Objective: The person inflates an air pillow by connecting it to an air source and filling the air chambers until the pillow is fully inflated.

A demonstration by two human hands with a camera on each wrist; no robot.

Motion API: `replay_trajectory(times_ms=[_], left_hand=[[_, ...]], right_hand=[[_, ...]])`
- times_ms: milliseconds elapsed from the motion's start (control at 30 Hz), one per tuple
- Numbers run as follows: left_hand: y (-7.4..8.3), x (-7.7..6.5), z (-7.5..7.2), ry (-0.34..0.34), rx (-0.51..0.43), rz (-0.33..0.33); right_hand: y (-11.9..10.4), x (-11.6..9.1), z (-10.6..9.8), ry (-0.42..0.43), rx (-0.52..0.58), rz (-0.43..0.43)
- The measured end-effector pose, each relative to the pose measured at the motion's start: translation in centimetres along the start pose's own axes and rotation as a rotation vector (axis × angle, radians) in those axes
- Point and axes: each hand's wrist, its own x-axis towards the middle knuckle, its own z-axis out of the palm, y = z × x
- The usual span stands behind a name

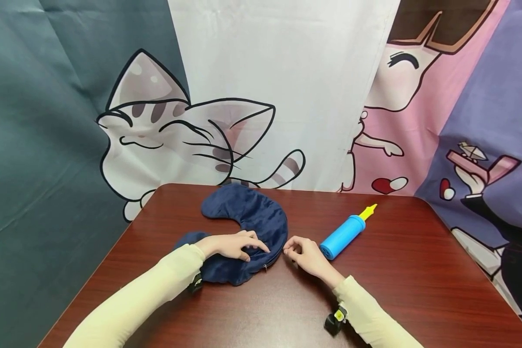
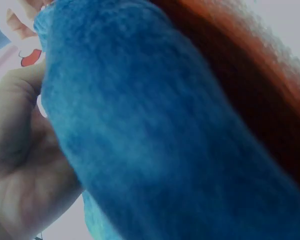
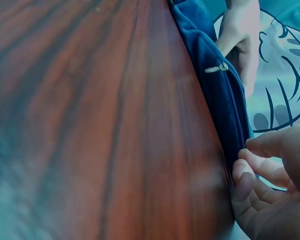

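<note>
A dark navy, plush, U-shaped neck pillow [image 1: 265,212] lies flat and rumpled on the table, its opening facing left. My left hand [image 1: 235,245] rests on its near part, fingers extended over the fabric. At the pillow's right edge, my right hand [image 1: 306,256] pinches the seam between thumb and curled fingers. The right wrist view shows those fingertips [image 3: 247,152] right at the zippered edge, with the small zipper pull [image 3: 217,68] farther along, close to the left hand [image 3: 240,37]. Blue plush [image 2: 140,115] fills most of the left wrist view, beside the left palm [image 2: 25,160].
A light blue hand pump [image 1: 342,237] with a yellow nozzle [image 1: 368,211] lies just right of the right hand. The reddish-brown wooden table [image 1: 400,270] ends at the back against a cartoon-printed cloth [image 1: 287,63].
</note>
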Motion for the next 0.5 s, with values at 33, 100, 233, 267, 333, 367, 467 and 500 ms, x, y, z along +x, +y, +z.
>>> replay_trajectory(times_ms=[33, 100, 233, 267, 333, 367, 467, 500], left_hand=[[-0.1, -0.1, 0.0, -0.002, -0.001, -0.001], [-0.2, -0.2, -0.1, -0.008, -0.016, -0.008], [-0.5, -0.5, -0.3, -0.024, -0.048, -0.013], [-0.5, -0.6, -0.3, -0.028, -0.059, -0.013], [-0.7, -0.7, -0.4, -0.032, -0.073, -0.008], [-0.8, -0.7, -0.4, -0.034, -0.079, -0.004], [-1.1, -0.9, -0.4, -0.038, -0.083, 0.009], [-1.1, -0.9, -0.4, -0.041, -0.085, 0.011]], right_hand=[[0.1, 0.1, 0.0, 0.004, -0.001, -0.002], [0.1, 0.2, -0.1, 0.015, -0.003, -0.002], [0.3, 0.5, -0.2, 0.034, -0.001, 0.005], [0.3, 0.6, -0.2, 0.037, 0.000, 0.011], [0.3, 0.8, -0.3, 0.042, 0.000, 0.023], [0.3, 0.9, -0.3, 0.047, -0.001, 0.029], [0.3, 1.3, -0.3, 0.072, -0.009, 0.040], [0.2, 1.5, -0.3, 0.082, -0.011, 0.045]])
